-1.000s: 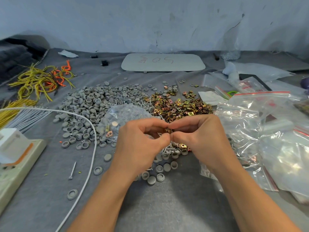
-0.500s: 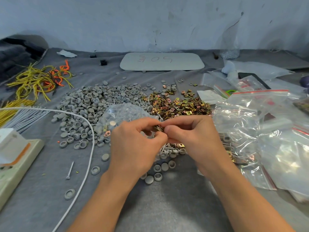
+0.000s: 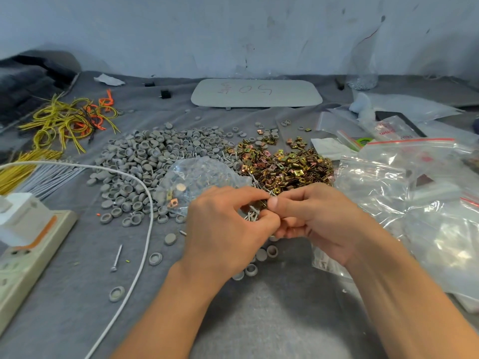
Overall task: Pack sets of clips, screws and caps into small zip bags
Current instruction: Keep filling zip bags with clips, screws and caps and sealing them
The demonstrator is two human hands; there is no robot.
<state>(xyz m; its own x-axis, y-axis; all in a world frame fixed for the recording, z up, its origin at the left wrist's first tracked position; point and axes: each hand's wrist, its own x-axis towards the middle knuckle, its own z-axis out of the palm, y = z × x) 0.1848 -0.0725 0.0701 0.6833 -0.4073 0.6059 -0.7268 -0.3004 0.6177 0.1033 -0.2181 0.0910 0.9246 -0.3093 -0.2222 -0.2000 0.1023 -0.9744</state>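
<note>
Brass-coloured clips (image 3: 285, 164) lie heaped just beyond the hands, with grey caps (image 3: 145, 161) to their left and zip bags (image 3: 375, 182) to the right. As 1 s ago, the hands stay joined at near centre, but a bundle of screws (image 3: 252, 215) now shows in the curled fingers of the left hand (image 3: 223, 229). The right hand (image 3: 321, 221) pinches what looks like a clip (image 3: 263, 203) against it. The set seems part-gathered, with bagging yet to come.

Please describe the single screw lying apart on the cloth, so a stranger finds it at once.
Find the beige power strip at the left edge; between it and the white cable lies the screw. It is thin and silver, while its neighbours are round grey caps.
</note>
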